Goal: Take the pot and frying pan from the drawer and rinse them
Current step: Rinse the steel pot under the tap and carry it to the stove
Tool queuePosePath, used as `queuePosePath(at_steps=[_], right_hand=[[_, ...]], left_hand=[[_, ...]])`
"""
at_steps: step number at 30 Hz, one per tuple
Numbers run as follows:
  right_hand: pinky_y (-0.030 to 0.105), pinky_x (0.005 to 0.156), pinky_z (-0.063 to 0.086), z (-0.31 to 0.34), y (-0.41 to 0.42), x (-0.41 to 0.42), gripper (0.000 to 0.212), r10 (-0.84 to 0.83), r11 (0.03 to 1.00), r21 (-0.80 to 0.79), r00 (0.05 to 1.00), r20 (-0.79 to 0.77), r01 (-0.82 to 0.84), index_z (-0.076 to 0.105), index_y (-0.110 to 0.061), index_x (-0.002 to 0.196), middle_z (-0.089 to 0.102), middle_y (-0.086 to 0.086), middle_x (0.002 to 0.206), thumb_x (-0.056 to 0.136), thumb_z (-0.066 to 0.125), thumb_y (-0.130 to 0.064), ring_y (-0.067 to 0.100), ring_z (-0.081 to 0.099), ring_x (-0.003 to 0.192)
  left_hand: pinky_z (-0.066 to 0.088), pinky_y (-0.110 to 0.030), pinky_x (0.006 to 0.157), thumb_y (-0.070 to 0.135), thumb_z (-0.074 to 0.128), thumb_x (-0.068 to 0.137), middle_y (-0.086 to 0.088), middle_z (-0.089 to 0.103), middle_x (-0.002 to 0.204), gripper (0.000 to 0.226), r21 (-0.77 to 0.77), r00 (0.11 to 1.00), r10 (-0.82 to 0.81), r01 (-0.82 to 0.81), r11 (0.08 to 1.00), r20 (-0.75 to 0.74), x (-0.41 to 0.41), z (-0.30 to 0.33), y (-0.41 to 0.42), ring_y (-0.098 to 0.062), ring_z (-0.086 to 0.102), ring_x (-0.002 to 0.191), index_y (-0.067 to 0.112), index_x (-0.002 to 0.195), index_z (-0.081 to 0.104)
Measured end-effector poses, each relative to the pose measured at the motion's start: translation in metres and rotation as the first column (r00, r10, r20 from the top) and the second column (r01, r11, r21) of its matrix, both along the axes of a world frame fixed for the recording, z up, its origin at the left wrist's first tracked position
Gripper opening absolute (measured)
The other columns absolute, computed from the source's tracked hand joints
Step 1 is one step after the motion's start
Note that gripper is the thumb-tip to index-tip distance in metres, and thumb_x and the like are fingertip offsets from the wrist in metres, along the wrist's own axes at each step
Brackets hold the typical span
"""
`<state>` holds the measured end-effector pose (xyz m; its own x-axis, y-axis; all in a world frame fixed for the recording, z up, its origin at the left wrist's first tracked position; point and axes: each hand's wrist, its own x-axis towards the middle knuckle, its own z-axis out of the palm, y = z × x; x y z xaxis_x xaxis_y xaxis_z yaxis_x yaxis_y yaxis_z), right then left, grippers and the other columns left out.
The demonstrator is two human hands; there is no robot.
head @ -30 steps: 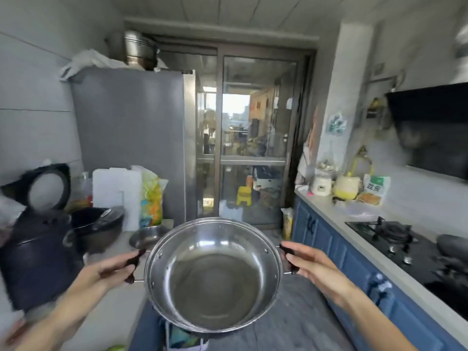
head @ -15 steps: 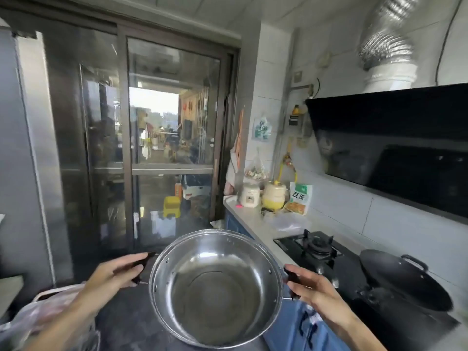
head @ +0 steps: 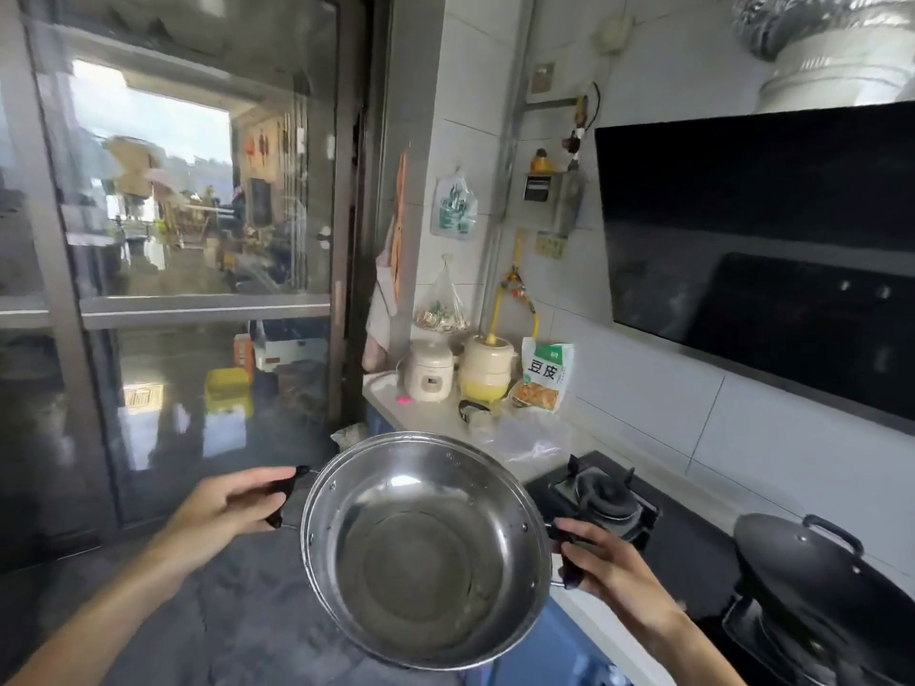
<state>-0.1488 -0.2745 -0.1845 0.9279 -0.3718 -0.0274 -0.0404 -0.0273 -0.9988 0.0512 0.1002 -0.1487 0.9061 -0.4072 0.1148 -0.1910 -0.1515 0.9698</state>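
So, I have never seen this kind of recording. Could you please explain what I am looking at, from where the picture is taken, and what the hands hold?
There is no machine here. A person wears a wide-angle camera on the head, so you see their own arms from above. The left hand and the right hand each grip a dark side handle of a steel pot, carried in the air; it looks empty. On the counter at the right stand two small cream cookers, a green food packet and a clear plastic bag. Nearer are a gas stove and a black wok on it.

wok [head: 817, 571] right, burner [head: 606, 497] behind pot [head: 426, 552]
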Motion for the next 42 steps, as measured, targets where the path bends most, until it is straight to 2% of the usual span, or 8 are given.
queuePosePath(at_steps=[3, 7, 21, 25, 30, 34, 38, 42], right_hand=[[0.028, 0.071, 0.053, -0.005, -0.015, 0.054, 0.080, -0.043, 0.999, -0.006, 0.998, -0.039, 0.043, 0.065, -0.015, 0.113, 0.070, 0.018, 0.104, 0.045, 0.089, -0.049, 0.021, 0.062, 0.072], [0.033, 0.073, 0.052, -0.039, -0.040, 0.124, 0.031, -0.125, 0.992, -0.023, 0.987, -0.098, 0.123, 0.064, -0.016, 0.112, 0.065, 0.024, 0.107, 0.082, 0.068, -0.007, 0.021, 0.062, 0.079], [0.021, 0.065, 0.051, -0.142, -0.219, 0.322, 0.028, -0.452, 0.889, -0.026, 0.871, -0.192, 0.456, 0.064, -0.001, 0.109, 0.065, 0.022, 0.091, 0.083, 0.061, 0.009, 0.026, 0.058, 0.079], [0.019, 0.059, 0.054, -0.161, -0.245, 0.353, 0.034, -0.556, 0.825, -0.057, 0.788, -0.264, 0.562, 0.061, -0.007, 0.108, 0.064, 0.018, 0.089, 0.083, 0.056, 0.016, 0.026, 0.058, 0.074], [0.024, 0.065, 0.052, -0.199, -0.259, 0.389, 0.040, -0.703, 0.691, -0.144, 0.613, -0.359, 0.708, 0.062, -0.015, 0.106, 0.066, 0.015, 0.097, 0.081, 0.055, 0.016, 0.023, 0.060, 0.085], [0.024, 0.072, 0.051, -0.215, -0.247, 0.416, 0.042, -0.781, 0.568, -0.195, 0.450, -0.432, 0.799, 0.062, -0.011, 0.110, 0.067, 0.015, 0.097, 0.079, 0.055, 0.017, 0.023, 0.060, 0.091], [0.038, 0.083, 0.050, -0.231, -0.245, 0.432, 0.048, -0.795, 0.519, -0.227, 0.367, -0.483, 0.824, 0.062, -0.030, 0.100, 0.068, 0.014, 0.101, 0.080, 0.058, 0.014, 0.026, 0.062, 0.093], [0.046, 0.095, 0.048, -0.242, -0.242, 0.440, 0.049, -0.813, 0.482, -0.309, 0.286, -0.508, 0.820, 0.059, -0.031, 0.103, 0.067, 0.010, 0.101, 0.080, 0.058, 0.013, 0.029, 0.062, 0.103]], left_hand=[[0.051, -0.006, 0.061, -0.002, 0.061, 0.086, -0.011, 0.068, 0.107, 0.029, 0.058, 0.999, -0.040, 0.040, 0.997, -0.011, 0.073, -0.018, -0.030, -0.004, 0.065, 0.078, 0.010, 0.112, 0.066], [0.047, -0.004, 0.057, -0.008, 0.061, 0.084, -0.011, 0.067, 0.094, 0.032, 0.166, 0.995, -0.093, 0.096, 0.981, -0.021, 0.165, -0.054, -0.072, 0.008, 0.062, 0.057, 0.004, 0.113, 0.064], [0.052, -0.012, 0.054, -0.008, 0.058, 0.086, -0.014, 0.062, 0.105, 0.037, 0.341, 0.949, -0.285, 0.314, 0.886, -0.132, 0.428, -0.130, -0.334, -0.015, 0.058, 0.085, 0.016, 0.113, 0.063], [0.057, -0.028, 0.072, -0.004, 0.056, 0.089, -0.009, 0.059, 0.106, 0.036, 0.366, 0.906, -0.364, 0.420, 0.831, -0.215, 0.479, -0.160, -0.399, -0.017, 0.061, 0.089, 0.017, 0.117, 0.062], [0.054, -0.018, 0.073, 0.004, 0.060, 0.088, -0.003, 0.059, 0.109, 0.032, 0.410, 0.838, -0.483, 0.545, 0.731, -0.252, 0.536, -0.206, -0.462, -0.007, 0.060, 0.087, 0.025, 0.112, 0.064], [0.049, -0.042, 0.097, 0.009, 0.066, 0.086, 0.003, 0.060, 0.107, 0.033, 0.428, 0.752, -0.575, 0.658, 0.620, -0.322, 0.581, -0.227, -0.490, -0.017, 0.055, 0.111, 0.039, 0.100, 0.064], [0.055, -0.040, 0.089, 0.015, 0.069, 0.083, 0.000, 0.064, 0.117, 0.040, 0.397, 0.647, -0.667, 0.759, 0.517, -0.370, 0.617, -0.244, -0.514, -0.020, 0.061, 0.109, 0.054, 0.091, 0.066], [0.056, -0.016, 0.066, 0.006, 0.065, 0.085, -0.007, 0.061, 0.119, 0.032, 0.409, 0.623, -0.691, 0.775, 0.482, -0.367, 0.625, -0.248, -0.531, -0.017, 0.064, 0.096, 0.030, 0.106, 0.064]])
